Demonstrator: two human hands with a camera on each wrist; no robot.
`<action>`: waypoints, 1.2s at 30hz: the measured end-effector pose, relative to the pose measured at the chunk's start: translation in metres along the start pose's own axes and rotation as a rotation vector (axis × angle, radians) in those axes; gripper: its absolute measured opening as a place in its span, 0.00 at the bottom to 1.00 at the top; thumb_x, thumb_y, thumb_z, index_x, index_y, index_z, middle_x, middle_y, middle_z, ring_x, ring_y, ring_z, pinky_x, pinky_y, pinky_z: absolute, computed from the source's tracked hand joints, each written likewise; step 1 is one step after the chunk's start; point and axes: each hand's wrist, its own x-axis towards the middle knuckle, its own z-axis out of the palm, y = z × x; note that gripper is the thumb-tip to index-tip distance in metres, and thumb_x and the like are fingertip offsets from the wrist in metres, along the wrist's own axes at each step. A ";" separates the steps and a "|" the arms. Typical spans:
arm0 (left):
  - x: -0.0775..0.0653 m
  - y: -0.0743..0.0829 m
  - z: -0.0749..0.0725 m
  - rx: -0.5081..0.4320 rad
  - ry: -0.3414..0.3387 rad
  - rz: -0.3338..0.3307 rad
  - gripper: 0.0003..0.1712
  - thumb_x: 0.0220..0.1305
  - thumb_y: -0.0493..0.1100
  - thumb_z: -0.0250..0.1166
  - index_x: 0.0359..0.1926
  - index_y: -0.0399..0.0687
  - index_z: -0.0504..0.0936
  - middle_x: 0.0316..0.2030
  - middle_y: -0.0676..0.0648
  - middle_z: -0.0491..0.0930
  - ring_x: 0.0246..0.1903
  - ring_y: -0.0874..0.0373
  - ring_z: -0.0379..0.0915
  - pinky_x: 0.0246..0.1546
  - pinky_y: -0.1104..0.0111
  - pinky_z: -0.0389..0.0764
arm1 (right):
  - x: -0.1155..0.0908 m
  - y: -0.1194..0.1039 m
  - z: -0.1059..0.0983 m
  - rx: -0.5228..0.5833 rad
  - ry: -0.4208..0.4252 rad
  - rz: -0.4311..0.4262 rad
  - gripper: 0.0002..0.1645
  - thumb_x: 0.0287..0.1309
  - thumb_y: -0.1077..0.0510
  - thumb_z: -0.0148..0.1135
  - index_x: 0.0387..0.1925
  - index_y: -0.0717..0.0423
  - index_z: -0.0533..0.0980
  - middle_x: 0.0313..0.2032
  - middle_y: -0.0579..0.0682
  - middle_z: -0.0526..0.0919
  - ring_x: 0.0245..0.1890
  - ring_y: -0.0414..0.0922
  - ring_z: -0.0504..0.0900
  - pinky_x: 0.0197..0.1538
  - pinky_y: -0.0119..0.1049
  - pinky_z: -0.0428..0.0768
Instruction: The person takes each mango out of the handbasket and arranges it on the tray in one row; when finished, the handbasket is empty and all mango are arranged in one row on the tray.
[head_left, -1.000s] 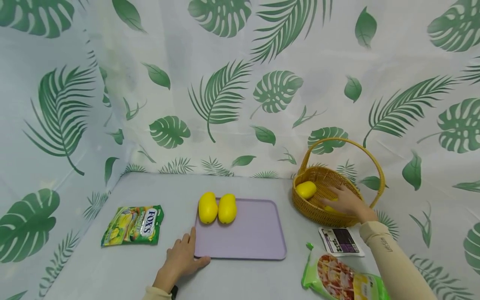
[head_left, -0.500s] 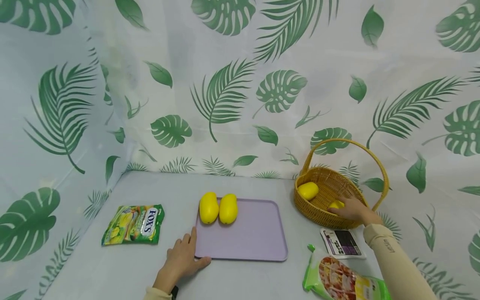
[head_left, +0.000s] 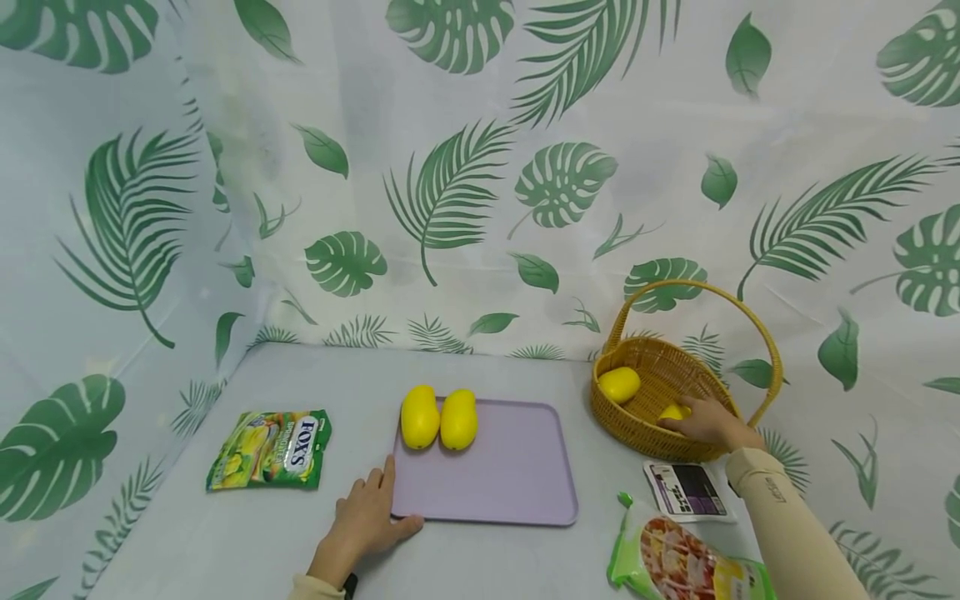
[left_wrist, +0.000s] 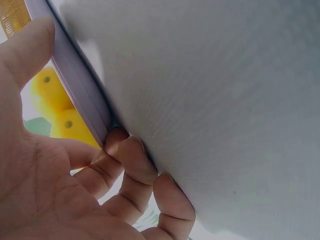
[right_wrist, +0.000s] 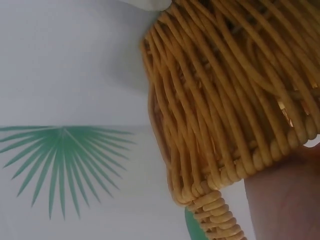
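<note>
Two yellow mangoes, a left one (head_left: 420, 417) and a right one (head_left: 458, 419), lie side by side on the lilac tray (head_left: 517, 492). My left hand (head_left: 363, 517) rests at the tray's near-left corner, index finger along the left edge and thumb at the front edge. In the left wrist view its fingertips (left_wrist: 137, 155) are down at the tabletop beside the tray wall. My right hand (head_left: 705, 419) reaches into the wicker basket (head_left: 630, 429) and grips a mango (head_left: 675, 412), mostly hidden under the fingers. Another mango (head_left: 619, 384) lies at the basket's left side.
A green candy bag (head_left: 270, 450) lies left of the tray. In front of the basket are a white-and-purple packet (head_left: 686, 492) and a green food bag (head_left: 682, 558), partly under the right forearm. The basket's tall handle (head_left: 697, 285) arches above it.
My right hand has drawn nearer the basket's front right, its spread fingers closing over the mango there. My left hand stays at the tray corner. The view has shifted slightly.
</note>
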 end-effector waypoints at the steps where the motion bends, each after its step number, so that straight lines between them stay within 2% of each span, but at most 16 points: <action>1: 0.000 0.000 0.000 0.000 -0.001 0.000 0.62 0.52 0.65 0.74 0.75 0.33 0.57 0.62 0.31 0.72 0.52 0.36 0.73 0.47 0.32 0.74 | -0.001 0.000 0.000 0.000 0.003 0.000 0.55 0.64 0.28 0.54 0.69 0.73 0.62 0.64 0.82 0.65 0.65 0.82 0.60 0.62 0.75 0.65; 8: 0.000 0.002 -0.001 -0.002 -0.008 -0.005 0.62 0.52 0.65 0.74 0.75 0.33 0.57 0.63 0.30 0.72 0.53 0.35 0.73 0.49 0.30 0.73 | -0.008 0.001 -0.004 0.025 0.018 0.008 0.63 0.60 0.21 0.51 0.71 0.73 0.59 0.67 0.83 0.59 0.66 0.82 0.55 0.63 0.77 0.61; 16: -0.002 0.002 -0.001 -0.006 -0.012 -0.006 0.62 0.52 0.65 0.74 0.75 0.33 0.57 0.63 0.30 0.72 0.54 0.33 0.73 0.51 0.28 0.71 | -0.015 -0.001 -0.010 0.026 0.065 0.010 0.57 0.63 0.28 0.55 0.72 0.71 0.59 0.67 0.84 0.57 0.66 0.82 0.55 0.63 0.77 0.61; 24: -0.003 0.002 -0.002 -0.005 -0.026 -0.020 0.62 0.53 0.65 0.73 0.75 0.32 0.56 0.64 0.29 0.71 0.56 0.33 0.72 0.53 0.28 0.70 | -0.023 -0.007 -0.016 0.037 0.143 -0.054 0.56 0.64 0.29 0.55 0.71 0.72 0.60 0.67 0.82 0.60 0.65 0.82 0.57 0.61 0.78 0.63; 31: -0.003 0.004 -0.002 0.006 -0.027 -0.017 0.62 0.53 0.65 0.74 0.75 0.32 0.57 0.64 0.30 0.71 0.56 0.32 0.72 0.53 0.28 0.71 | -0.031 -0.020 -0.022 0.081 0.177 -0.062 0.58 0.63 0.26 0.53 0.73 0.68 0.58 0.69 0.83 0.55 0.66 0.82 0.56 0.61 0.80 0.61; 36: -0.003 0.004 -0.002 0.007 -0.027 -0.017 0.62 0.53 0.65 0.73 0.75 0.33 0.57 0.64 0.30 0.71 0.56 0.33 0.72 0.53 0.29 0.70 | -0.039 -0.036 -0.026 0.109 0.228 -0.097 0.55 0.63 0.27 0.55 0.73 0.66 0.60 0.69 0.82 0.57 0.65 0.80 0.60 0.61 0.78 0.63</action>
